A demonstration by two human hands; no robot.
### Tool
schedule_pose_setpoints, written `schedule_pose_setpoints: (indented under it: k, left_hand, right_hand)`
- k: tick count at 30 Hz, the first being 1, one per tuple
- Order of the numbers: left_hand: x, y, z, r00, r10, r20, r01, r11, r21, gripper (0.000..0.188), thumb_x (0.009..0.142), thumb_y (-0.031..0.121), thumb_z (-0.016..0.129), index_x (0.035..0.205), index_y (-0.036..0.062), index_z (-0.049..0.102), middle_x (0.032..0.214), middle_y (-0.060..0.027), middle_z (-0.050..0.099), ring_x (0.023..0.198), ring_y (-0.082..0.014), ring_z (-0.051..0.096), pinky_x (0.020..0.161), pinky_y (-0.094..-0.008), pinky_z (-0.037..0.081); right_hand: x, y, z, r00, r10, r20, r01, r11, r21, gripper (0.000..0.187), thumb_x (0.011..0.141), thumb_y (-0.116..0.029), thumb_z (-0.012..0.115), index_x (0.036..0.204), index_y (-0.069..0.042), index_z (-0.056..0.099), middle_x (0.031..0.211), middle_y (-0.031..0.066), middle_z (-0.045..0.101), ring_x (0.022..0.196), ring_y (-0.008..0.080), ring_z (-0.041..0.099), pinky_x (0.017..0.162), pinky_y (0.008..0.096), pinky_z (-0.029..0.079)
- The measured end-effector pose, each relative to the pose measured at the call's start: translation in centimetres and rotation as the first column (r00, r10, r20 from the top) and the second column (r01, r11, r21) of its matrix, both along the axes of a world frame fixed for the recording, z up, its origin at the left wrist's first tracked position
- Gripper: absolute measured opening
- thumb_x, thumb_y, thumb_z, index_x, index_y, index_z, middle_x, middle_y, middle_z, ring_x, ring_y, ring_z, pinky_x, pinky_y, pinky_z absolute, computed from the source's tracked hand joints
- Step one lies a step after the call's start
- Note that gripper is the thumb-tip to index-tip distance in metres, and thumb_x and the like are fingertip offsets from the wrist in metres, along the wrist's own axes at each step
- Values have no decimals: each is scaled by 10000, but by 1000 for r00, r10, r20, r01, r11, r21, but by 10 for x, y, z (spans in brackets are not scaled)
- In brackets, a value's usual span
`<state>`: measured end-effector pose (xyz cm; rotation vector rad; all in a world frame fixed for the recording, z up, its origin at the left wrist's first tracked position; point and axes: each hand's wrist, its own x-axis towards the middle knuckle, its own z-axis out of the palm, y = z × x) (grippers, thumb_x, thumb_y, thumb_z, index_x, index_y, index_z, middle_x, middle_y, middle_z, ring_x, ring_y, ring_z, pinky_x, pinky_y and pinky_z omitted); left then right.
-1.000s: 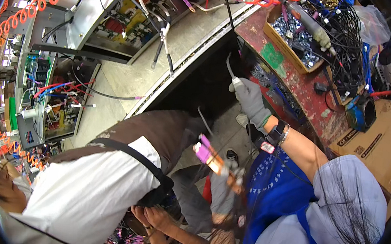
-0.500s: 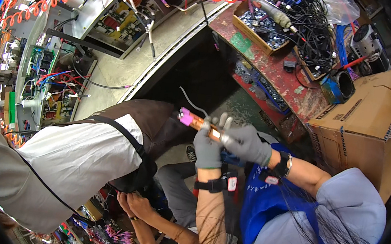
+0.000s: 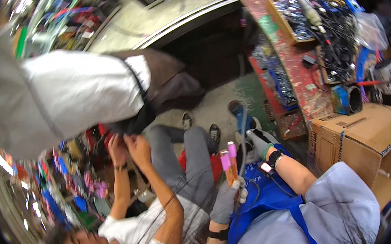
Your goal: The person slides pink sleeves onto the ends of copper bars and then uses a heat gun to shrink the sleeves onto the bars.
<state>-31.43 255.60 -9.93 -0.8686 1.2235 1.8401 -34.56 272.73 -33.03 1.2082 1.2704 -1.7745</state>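
My left hand (image 3: pixel 224 203), in a grey glove, is closed round an orange-brown, copper-coloured bar (image 3: pixel 231 172). Two pink-purple sleeves (image 3: pixel 225 160) cap its upper ends, side by side. A grey cable (image 3: pixel 243 151) runs up beside the bar and bends near my glove. My right hand (image 3: pixel 260 144), also gloved, is apart from the bar, over the top of my blue apron (image 3: pixel 265 179). Its fingers are smeared, so their grip cannot be made out. Just beyond that hand is a blue object (image 3: pixel 242 119) whose kind is unclear.
A co-worker in grey trousers (image 3: pixel 166 150) sits close on the left, hands (image 3: pixel 128 148) together. Another person's white sleeve (image 3: pixel 82 84) reaches across the left side. At right stand a worn red bench (image 3: pixel 314 99) with boxes of small parts and an open cardboard box (image 3: pixel 347 133).
My hands have separated. The left has brought the bar down and nearer my body, turned more upright; the right has let go of it and moved away. The view has shifted too.
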Motion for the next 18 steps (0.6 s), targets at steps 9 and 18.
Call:
schedule_pose_setpoints:
  k: [9,18]
  left_hand:
    - [119,-57,38,942,-195,-272,192,981,-37,220,926,244,487,1017,45,516,796,-1,512,635,-79,484,569,-227,393]
    - [238,-104,60,773,-367,-517,372,923,-98,230,938,205,448,1032,9,524,847,-66,535,776,-150,494,741,-292,412]
  right_hand:
    - [55,-24,-27,691,-431,580,717,308,-625,693,693,-724,567,874,-58,494,731,75,474,598,202,489,542,305,445]
    - [155,-67,40,666,-206,717,732,-6,-681,853,635,-590,709,1034,101,409,679,9,418,566,111,459,492,204,368]
